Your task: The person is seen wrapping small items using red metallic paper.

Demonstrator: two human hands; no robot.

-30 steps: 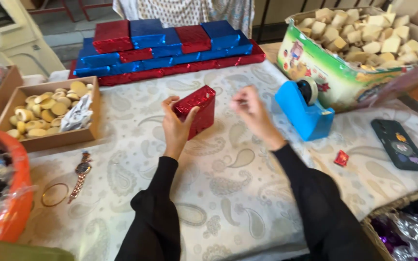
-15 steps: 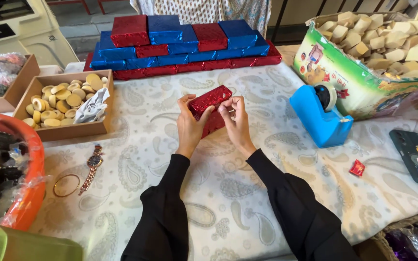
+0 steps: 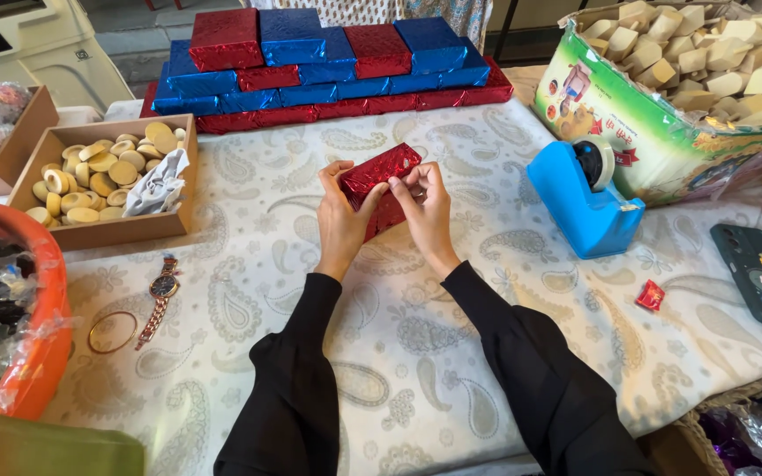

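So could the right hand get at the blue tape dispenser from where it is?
Probably yes: the tape dispenser stands just beside the right hand with bare tablecloth between, though that hand is on the red wrapped box.

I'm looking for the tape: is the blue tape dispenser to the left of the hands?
No, the blue tape dispenser stands to the right of both hands, which hold the red foil-wrapped box.

Both your arms reach forward in black sleeves, forearms angled inward so your hands meet at the middle. Your left hand (image 3: 342,220) is cupped with palm turned right, fingers curled in a closed grip. Your right hand (image 3: 427,211) faces it, thumb and fingertips pinched together. The two hands sit just beside each other, wrists bare.
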